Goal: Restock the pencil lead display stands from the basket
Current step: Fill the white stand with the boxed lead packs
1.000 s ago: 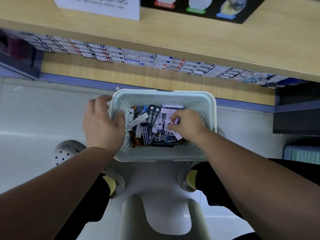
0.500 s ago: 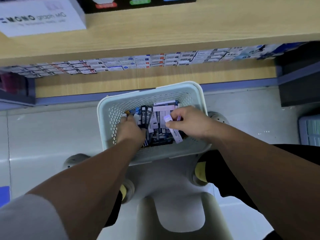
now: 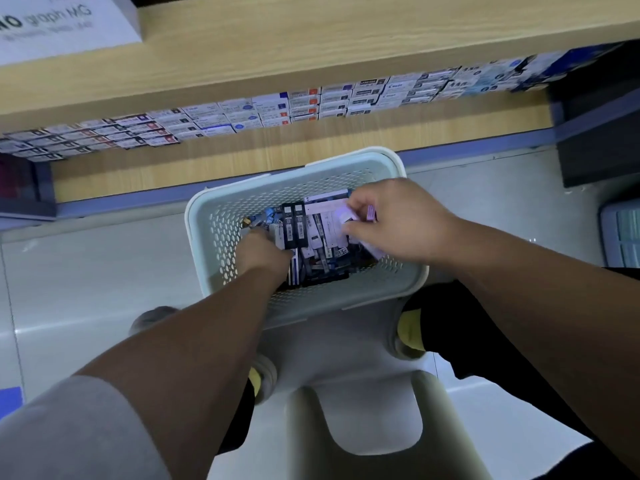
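Observation:
A white perforated basket [image 3: 221, 237] stands on the floor below me, filled with several pencil lead packs [image 3: 294, 225] in black, white and blue. My right hand [image 3: 398, 223] is over the basket's right side and pinches a few pale purple and white lead packs [image 3: 346, 216]. My left hand [image 3: 265, 252] reaches down into the pile on the left; its fingertips are buried among the packs and I cannot see whether they hold one. Rows of boxed leads [image 3: 311, 102] fill the shelf above the basket.
A wooden shelf board [image 3: 311, 39] overhangs the stock, with a white display box [image 3: 62, 26] on top at the left. My feet in white shoes flank a pale stool [image 3: 363, 427]. A dark cabinet [image 3: 602, 140] stands at the right, and a pale bin [image 3: 623, 233] beside it.
My left hand left the basket's rim and went down into the packs. The right hand lifted slightly with its purple packs. The view swung, so the basket now sits tilted.

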{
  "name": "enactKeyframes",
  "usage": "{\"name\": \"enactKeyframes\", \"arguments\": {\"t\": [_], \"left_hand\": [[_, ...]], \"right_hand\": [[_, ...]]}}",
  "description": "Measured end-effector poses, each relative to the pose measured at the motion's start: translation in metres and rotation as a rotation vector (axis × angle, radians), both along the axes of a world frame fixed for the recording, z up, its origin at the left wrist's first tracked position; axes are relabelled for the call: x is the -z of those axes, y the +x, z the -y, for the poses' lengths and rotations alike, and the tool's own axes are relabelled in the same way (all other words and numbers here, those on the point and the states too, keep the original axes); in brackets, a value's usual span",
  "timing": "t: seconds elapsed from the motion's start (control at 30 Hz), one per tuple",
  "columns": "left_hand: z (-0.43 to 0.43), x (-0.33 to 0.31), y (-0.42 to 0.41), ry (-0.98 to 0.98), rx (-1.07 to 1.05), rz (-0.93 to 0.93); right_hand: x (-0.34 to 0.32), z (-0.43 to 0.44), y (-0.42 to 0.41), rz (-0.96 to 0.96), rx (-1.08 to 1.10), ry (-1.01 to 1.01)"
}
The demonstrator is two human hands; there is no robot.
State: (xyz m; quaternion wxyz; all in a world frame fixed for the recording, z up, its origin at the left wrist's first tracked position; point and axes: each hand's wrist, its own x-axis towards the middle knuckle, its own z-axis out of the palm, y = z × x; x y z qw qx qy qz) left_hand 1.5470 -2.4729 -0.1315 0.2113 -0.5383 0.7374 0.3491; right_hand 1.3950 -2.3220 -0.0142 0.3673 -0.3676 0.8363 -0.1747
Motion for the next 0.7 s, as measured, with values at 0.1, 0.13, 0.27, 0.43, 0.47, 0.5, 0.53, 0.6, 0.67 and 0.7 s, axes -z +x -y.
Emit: {"name": "enactKeyframes", "arguments": {"t": [0.1,0.13,0.27,0.43,0.47,0.5,0.53,0.6,0.67,0.7], "left_hand": [[0.004,0.001,-0.001,0.059,-0.032,-0.008],[0.005,0.002,0.0,0.078,-0.068,-0.013],[0.009,0.002,0.006,0.174,-0.273,-0.089],[0.006,0.003,0.009,0.274,-0.313,-0.103],[0.004,0.004,0.008,0.278,-0.306,-0.098],[0.002,0.004,0.007,0.277,-0.288,-0.084],[-0.001,0.003,0.006,0.274,-0.259,-0.067],[-0.006,0.004,0.003,0.241,-0.19,-0.035],[-0.008,0.004,-0.001,0.182,-0.094,-0.017],[-0.008,0.005,-0.002,0.159,-0.048,-0.009]], "right_hand": [[-0.006,-0.007,-0.01,-0.206,-0.044,-0.003],[-0.008,-0.011,-0.013,-0.207,-0.004,-0.025],[-0.008,-0.022,-0.023,0.042,0.251,-0.046],[0.002,-0.027,-0.023,0.171,0.456,-0.1],[0.003,-0.027,-0.022,0.169,0.459,-0.111],[0.003,-0.027,-0.021,0.165,0.455,-0.119],[0.004,-0.027,-0.021,0.159,0.451,-0.127],[0.005,-0.027,-0.019,0.152,0.448,-0.14],[0.007,-0.028,-0.017,0.143,0.455,-0.141],[0.007,-0.028,-0.016,0.138,0.463,-0.144]]}}
